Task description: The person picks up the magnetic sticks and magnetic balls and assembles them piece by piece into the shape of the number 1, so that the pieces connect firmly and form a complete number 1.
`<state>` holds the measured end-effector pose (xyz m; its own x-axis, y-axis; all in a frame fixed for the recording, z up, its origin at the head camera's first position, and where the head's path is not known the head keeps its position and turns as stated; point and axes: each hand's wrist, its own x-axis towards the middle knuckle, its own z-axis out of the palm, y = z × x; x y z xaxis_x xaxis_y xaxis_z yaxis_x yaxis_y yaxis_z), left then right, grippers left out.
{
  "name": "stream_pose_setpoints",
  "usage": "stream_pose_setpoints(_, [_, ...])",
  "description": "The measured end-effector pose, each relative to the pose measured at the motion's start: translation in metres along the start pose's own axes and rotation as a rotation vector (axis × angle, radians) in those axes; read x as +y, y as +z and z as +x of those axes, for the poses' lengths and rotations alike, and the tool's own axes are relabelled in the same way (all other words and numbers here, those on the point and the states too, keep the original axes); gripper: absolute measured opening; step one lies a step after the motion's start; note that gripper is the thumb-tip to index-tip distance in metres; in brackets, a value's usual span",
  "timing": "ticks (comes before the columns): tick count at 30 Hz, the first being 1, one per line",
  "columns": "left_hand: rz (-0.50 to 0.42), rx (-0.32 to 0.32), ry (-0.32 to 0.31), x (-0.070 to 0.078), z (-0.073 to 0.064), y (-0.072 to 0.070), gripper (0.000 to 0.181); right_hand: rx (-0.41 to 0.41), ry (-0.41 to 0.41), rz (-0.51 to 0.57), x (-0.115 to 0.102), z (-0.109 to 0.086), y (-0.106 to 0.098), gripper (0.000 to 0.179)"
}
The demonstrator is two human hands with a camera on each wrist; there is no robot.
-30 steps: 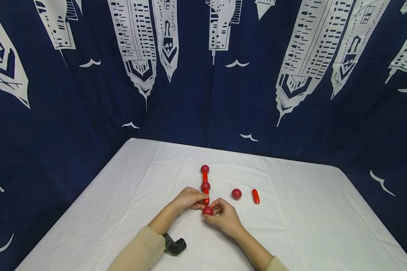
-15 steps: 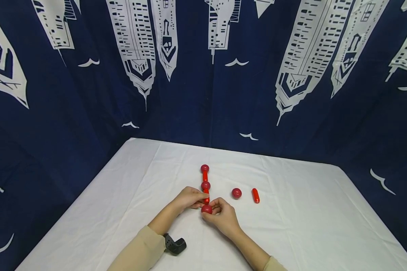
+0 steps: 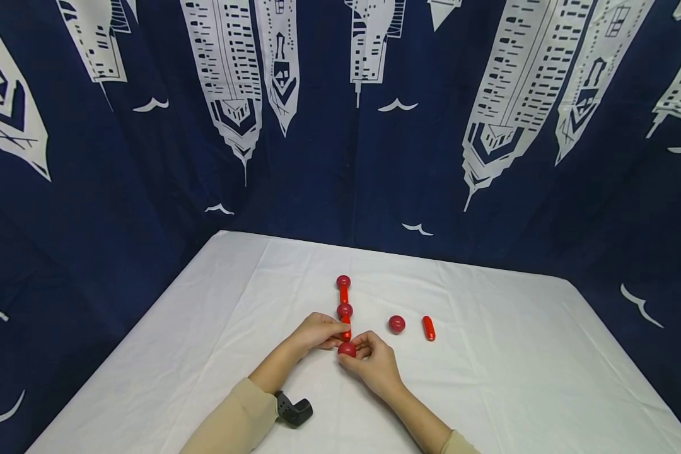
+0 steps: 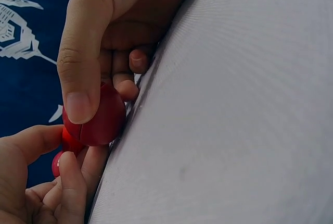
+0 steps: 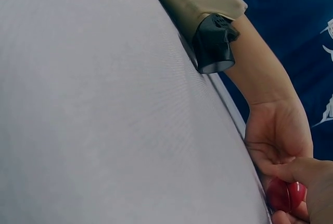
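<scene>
A straight chain of red pieces lies on the white cloth in the head view: a far ball (image 3: 343, 282), a short rod (image 3: 343, 295), a middle ball (image 3: 344, 311) and a nearer rod (image 3: 346, 328). My left hand (image 3: 316, 331) pinches that nearer rod between thumb and fingers. Just at its near end, my right hand (image 3: 376, 367) pinches another red ball (image 3: 347, 350). A seam line crosses this ball (image 4: 108, 120) in the left wrist view. Whether rod and ball are joined I cannot tell. Fingers partly hide the same ball (image 5: 286, 195) in the right wrist view.
To the right of the hands lie a loose red ball (image 3: 396, 324) and a loose red rod (image 3: 429, 328). A black camera mount (image 3: 293, 411) juts from the left sleeve. Behind the white table (image 3: 516, 366) hangs a dark blue printed curtain (image 3: 329, 176).
The ball in my right hand has shifted very slightly away from me, toward the rod's near end. My left hand keeps its pinch on the rod, and the loose pieces stay put.
</scene>
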<state>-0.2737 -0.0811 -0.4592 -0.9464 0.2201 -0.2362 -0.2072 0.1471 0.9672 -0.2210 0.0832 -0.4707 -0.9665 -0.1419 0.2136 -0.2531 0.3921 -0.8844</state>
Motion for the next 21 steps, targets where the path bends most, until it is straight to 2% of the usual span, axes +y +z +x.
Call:
stream_pose_setpoints(15, [0.033,0.008,0.016,0.0004,-0.0007,0.0000,0.023,0.046,0.029,0.027,-0.0005,0.0010,0.0014,0.031])
stream_pose_setpoints(21, [0.038,0.003,0.020,-0.0002,-0.0014,-0.0002,0.023,0.036,0.028,0.034,0.0000,0.0006,0.0012,0.032])
